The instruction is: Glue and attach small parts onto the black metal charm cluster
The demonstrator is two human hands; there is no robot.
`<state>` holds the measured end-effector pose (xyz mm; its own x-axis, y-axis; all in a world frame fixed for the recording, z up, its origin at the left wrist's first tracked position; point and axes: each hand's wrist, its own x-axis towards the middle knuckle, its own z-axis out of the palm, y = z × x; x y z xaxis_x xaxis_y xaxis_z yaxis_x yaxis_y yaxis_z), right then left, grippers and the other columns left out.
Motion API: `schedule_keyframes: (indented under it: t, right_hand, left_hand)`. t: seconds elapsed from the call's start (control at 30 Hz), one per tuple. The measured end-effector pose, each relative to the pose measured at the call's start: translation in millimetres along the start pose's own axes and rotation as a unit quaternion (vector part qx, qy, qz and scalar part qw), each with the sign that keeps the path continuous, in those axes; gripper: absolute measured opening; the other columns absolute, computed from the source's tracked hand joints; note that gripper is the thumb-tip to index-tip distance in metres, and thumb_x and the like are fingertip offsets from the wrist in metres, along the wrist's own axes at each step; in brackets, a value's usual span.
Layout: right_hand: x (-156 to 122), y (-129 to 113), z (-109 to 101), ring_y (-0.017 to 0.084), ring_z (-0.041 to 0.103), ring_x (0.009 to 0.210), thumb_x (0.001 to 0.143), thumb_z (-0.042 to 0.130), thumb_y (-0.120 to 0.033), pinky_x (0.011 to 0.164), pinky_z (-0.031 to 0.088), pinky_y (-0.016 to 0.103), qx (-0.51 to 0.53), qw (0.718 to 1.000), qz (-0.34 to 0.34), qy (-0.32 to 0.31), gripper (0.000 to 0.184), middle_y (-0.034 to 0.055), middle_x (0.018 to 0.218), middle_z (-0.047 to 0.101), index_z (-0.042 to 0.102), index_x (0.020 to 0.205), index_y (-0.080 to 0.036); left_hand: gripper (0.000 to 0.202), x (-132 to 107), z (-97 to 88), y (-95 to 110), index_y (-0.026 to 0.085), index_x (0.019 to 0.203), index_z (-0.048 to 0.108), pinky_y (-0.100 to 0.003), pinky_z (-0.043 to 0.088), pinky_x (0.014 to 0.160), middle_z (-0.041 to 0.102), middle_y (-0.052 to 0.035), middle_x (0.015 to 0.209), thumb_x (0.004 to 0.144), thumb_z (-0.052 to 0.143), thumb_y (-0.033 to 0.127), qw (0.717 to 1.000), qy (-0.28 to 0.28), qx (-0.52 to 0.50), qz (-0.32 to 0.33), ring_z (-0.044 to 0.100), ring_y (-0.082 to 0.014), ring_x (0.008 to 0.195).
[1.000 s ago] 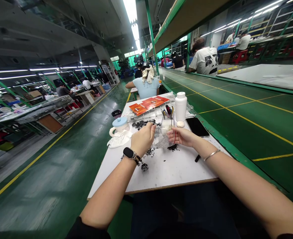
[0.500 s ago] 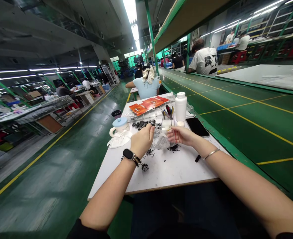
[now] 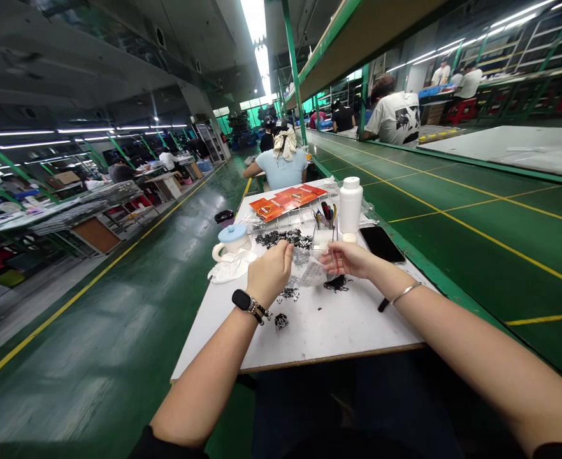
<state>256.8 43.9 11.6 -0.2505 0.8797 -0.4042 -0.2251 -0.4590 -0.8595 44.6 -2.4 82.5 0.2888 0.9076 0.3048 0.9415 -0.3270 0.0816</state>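
Clear plastic bag (image 3: 311, 274) pinched above table (image 3: 338, 325) — left hand (image 3: 270, 273) curled, knuckles up; right hand (image 3: 351, 259) fingertips nipping edge.

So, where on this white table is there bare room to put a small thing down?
Bare: the near strip of the table between the forearms, and its near left corner, this side of the mug. Crowded: the far half, with black parts, bottle and phone, and around the left hand and right hand at the clear bag.
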Motion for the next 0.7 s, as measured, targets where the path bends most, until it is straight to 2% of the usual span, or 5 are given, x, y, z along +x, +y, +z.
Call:
schedule_keyframes:
  t: [0.37, 0.57, 0.7]
  right_hand:
    - [-7, -6, 15, 0.016, 0.06, 0.088, 0.093, 0.053, -0.035, 0.075, 0.054, 0.034, -0.068, 0.997, -0.023, -0.005, 0.029, 0.0075, 0.107, 0.058, 0.056, 0.112, -0.014]
    - [-15, -19, 29, 0.016, 0.06, 0.085, 0.093, 0.052, -0.036, 0.074, 0.054, 0.033, -0.166, 0.985, -0.05, 0.004, 0.029, 0.0071, 0.104, 0.059, 0.056, 0.11, -0.014]
    - [-22, -28, 39, 0.015, 0.06, 0.083, 0.093, 0.052, -0.037, 0.073, 0.053, 0.032, -0.257, 0.963, -0.077, 0.0, 0.028, 0.0069, 0.101, 0.06, 0.057, 0.108, -0.014]
  left_hand:
    - [0.037, -17, -1.5, -15, 0.024, 0.095, 0.051, -0.028, 0.039, 0.06, 0.068, -0.0039, 0.088, 0.098, 0.019, 0.042, 0.998, 0.009, -0.068, -0.011, 0.064, -0.0216, 0.079]
    - [0.035, -42, 3.8, -27, 0.023, 0.097, 0.051, -0.028, 0.046, 0.066, 0.068, -0.0043, 0.088, 0.098, 0.02, 0.039, 0.989, -0.005, -0.15, -0.011, 0.066, -0.0191, 0.078]
    - [0.035, -64, 13.3, -30, 0.023, 0.096, 0.052, -0.029, 0.048, 0.067, 0.068, -0.0039, 0.086, 0.098, 0.02, 0.038, 0.979, -0.012, -0.202, 0.001, 0.067, -0.0188, 0.077]
